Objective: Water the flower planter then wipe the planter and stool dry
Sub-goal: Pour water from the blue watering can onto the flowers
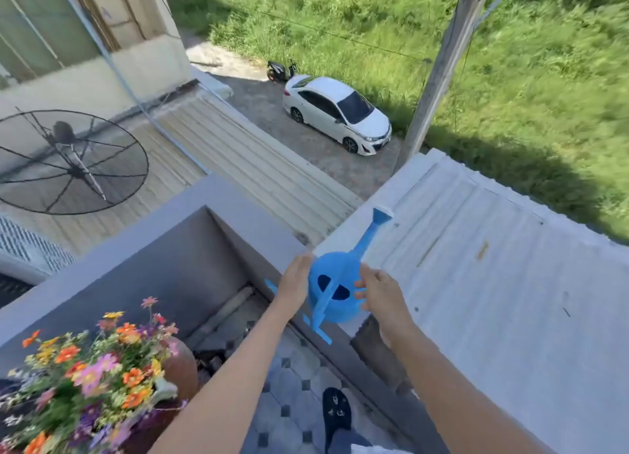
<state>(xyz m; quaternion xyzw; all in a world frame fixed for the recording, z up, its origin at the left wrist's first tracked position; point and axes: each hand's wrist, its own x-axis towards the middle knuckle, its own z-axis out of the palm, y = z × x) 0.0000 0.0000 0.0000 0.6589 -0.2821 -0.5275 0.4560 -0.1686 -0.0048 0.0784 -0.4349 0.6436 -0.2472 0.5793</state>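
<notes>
A blue plastic watering can [335, 292] stands on the grey balcony wall [258, 229], its spout pointing up and away over the roof. My left hand [295, 278] touches its left side and my right hand [379, 293] is at its right side, fingers spread around the body. Whether the can is lifted off the wall cannot be told. The flower planter [92, 382], full of orange, pink, yellow and purple blooms, sits at the lower left with a brown pot [182, 361] just behind it. The stool is not visible.
The tiled balcony floor [289, 385] lies below, with my dark slipper [337, 412] on it. Beyond the wall are a corrugated roof [493, 283], a satellite dish [68, 161], a white car [337, 113] and grass far below.
</notes>
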